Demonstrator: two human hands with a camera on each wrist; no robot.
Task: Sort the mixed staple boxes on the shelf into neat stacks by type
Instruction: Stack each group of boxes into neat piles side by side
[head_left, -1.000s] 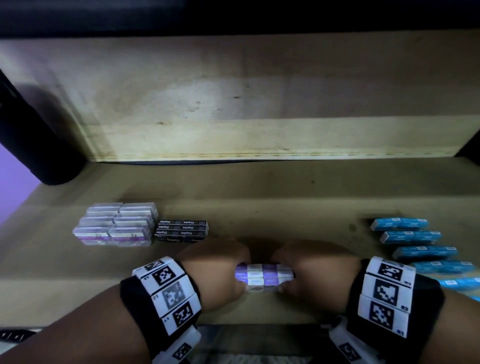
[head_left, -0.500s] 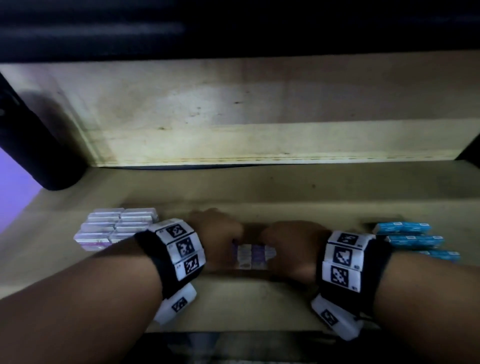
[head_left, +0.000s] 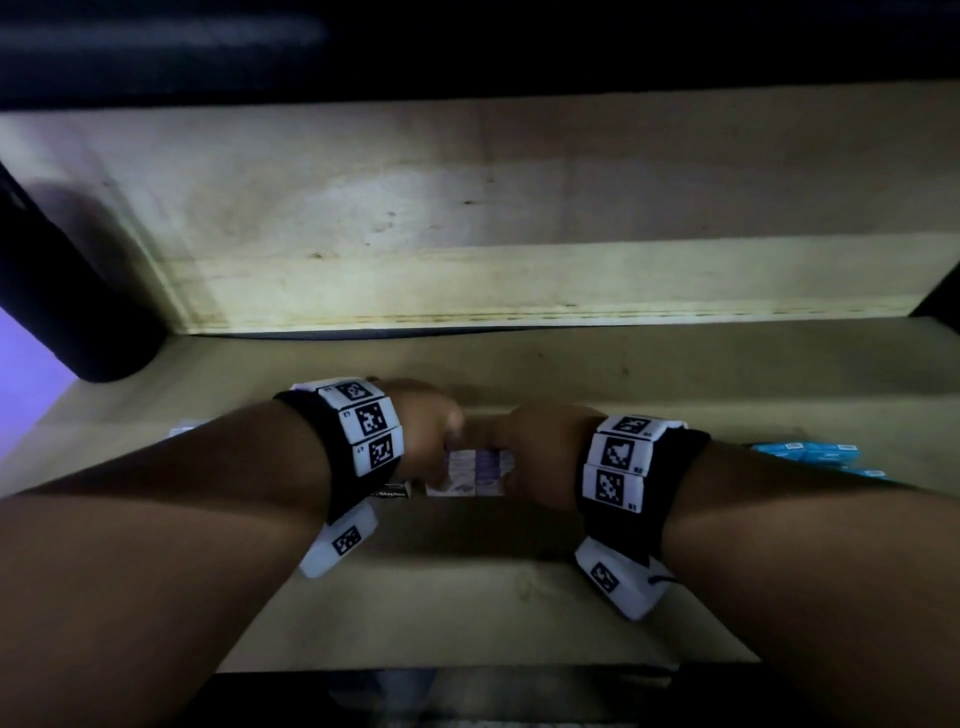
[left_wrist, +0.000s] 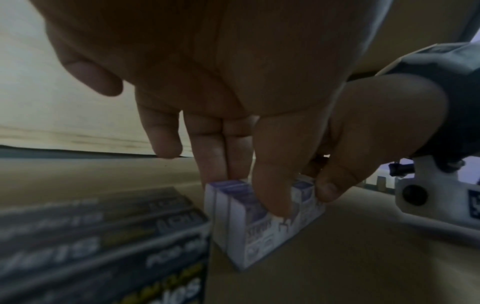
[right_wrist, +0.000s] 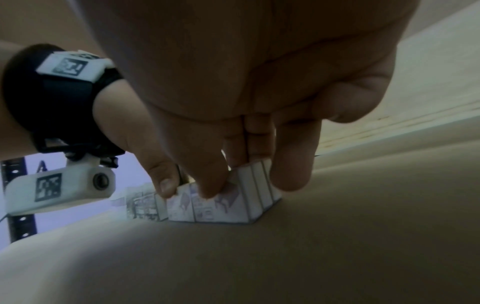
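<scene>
Mid-sort, by the look of it. Both grips pinching one small bundle of purple boxes (head_left: 475, 470) at centre frame of the head view: left hand (head_left: 423, 434) on its left end, right hand (head_left: 540, 457) on its right end, bundle resting on the shelf (head_left: 467, 613). From the left wrist view, thumb and fingers (left_wrist: 270, 185) curled over the bundle's top and near face; from the right wrist view, much the same from the other end. Black boxes (left_wrist: 98, 236) just beside the bundle on its left, already stacked, it seems. Blue boxes (head_left: 810, 452) at the right edge, well apart, apparently spread out rather than stacked, so probably still to be done.

Hard to make out: anything behind the left forearm, where only a pale sliver shows; most of the blue boxes, cut off by the right arm; the number of boxes in the bundle; all printing, blurred in the dim light.
</scene>
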